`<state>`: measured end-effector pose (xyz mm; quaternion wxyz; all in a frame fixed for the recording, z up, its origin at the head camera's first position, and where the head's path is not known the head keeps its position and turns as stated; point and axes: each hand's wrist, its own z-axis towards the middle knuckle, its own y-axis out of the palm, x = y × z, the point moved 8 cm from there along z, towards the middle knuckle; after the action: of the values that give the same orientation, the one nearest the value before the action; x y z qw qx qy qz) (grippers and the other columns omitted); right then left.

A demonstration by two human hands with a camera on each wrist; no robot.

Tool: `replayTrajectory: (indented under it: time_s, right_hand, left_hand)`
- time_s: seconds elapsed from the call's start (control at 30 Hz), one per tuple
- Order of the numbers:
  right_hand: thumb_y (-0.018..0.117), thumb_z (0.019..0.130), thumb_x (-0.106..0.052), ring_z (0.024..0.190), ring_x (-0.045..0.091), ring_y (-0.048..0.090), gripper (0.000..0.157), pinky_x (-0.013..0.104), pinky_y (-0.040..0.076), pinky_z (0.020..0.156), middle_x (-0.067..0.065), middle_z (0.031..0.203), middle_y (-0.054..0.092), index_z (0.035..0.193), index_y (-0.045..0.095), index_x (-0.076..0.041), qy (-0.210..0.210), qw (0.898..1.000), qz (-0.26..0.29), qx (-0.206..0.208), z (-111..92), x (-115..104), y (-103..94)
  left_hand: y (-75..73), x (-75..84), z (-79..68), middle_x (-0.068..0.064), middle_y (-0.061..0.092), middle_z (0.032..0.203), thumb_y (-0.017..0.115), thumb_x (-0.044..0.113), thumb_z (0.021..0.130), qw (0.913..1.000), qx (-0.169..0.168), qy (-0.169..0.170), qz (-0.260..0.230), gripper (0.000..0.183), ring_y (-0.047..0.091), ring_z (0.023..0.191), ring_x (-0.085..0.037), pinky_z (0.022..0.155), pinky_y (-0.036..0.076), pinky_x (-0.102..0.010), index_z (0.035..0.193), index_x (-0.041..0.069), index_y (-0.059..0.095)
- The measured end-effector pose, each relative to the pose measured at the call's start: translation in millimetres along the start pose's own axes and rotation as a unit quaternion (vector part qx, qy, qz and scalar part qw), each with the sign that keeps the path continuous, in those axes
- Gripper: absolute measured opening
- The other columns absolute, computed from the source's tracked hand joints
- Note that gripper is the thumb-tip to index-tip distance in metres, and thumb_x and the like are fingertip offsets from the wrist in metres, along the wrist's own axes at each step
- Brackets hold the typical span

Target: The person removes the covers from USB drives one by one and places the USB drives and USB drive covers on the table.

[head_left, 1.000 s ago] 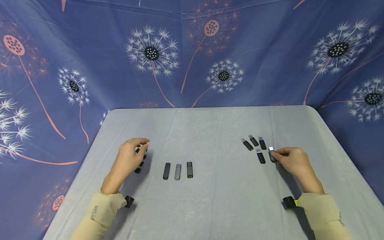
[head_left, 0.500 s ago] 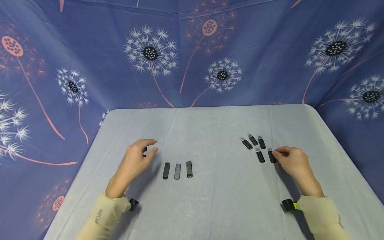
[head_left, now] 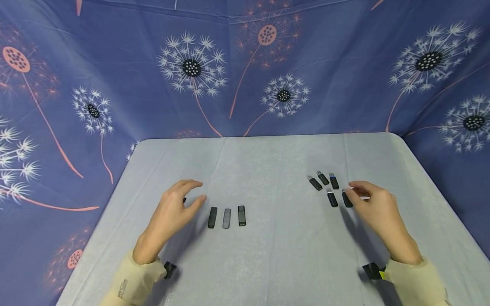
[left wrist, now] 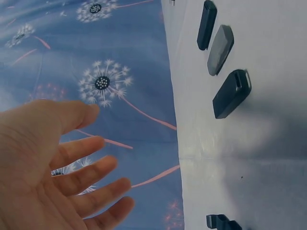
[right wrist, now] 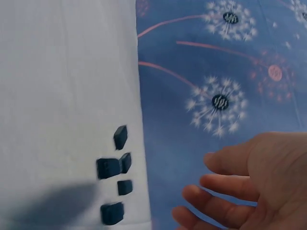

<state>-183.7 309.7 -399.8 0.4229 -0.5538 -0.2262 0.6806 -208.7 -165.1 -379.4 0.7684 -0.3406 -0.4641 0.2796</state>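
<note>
Blue dandelion-print cloth (head_left: 145,85) backs a pale worktop (head_left: 291,263) in the head view. A grey drive (head_left: 226,219) lies mid-row, a black drive (head_left: 212,217) just left of it, a dark drive (head_left: 241,216) just right. Left of the grey drive hovers the left hand (head_left: 168,212), partly hiding a small dark piece (head_left: 184,199) that might be a cap. Well right of the grey drive lie five drives with bare plugs (head_left: 331,198); the right hand (head_left: 377,208) is at the nearest.

Left wrist view: thumb and fingers stand wide apart, holding nothing.

Right wrist view: fingers are loosely parted, also without a grip.

I judge the step in hand a gap between grasps; the next move calls for a fresh pinch on a drive in the row.
</note>
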Motion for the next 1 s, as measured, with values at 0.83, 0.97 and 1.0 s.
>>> replayTrajectory:
  time_s: [0.83, 0.97, 1.0]
  right_hand:
    - [0.081, 0.09, -0.035, 0.128, 0.052, 0.056, 0.064, 0.069, 0.047, 0.096, 0.026, 0.139, 0.062, 0.141, 0.06, -0.004, -0.043, 0.996, 0.077, -0.031, -36, -71, 33.0]
    - [0.08, 0.09, -0.042, 0.136, 0.054, 0.047, 0.073, 0.073, 0.041, 0.102, 0.025, 0.148, 0.054, 0.148, 0.054, -0.008, -0.045, 0.995, 0.072, -0.061, -38, -76, 44.9]
    - [0.081, 0.089, -0.044, 0.138, 0.054, 0.045, 0.075, 0.073, 0.04, 0.104, 0.024, 0.15, 0.053, 0.149, 0.054, -0.009, -0.049, 0.994, 0.069, -0.064, -38, -78, 48.0]
  left_hand:
    - [44.2, 23.0, -32.9, -0.019, 0.045, 0.159, 0.081, 0.056, 0.084, 0.9991, -0.042, 0.003, -0.002, 0.085, 0.038, 0.148, -0.046, 0.116, 0.035, -0.066, 0.152, 0.014, 0.052]
    - [48.3, 25.8, -32.2, -0.018, 0.04, 0.162, 0.078, 0.06, 0.084, 0.9989, -0.046, -0.002, 0.008, 0.088, 0.033, 0.151, -0.044, 0.117, 0.032, -0.067, 0.155, 0.017, 0.048]
    - [49.3, 26.8, -31.6, -0.017, 0.039, 0.163, 0.077, 0.062, 0.085, 0.9987, -0.049, -0.004, 0.011, 0.088, 0.031, 0.152, -0.043, 0.117, 0.031, -0.068, 0.156, 0.018, 0.047]
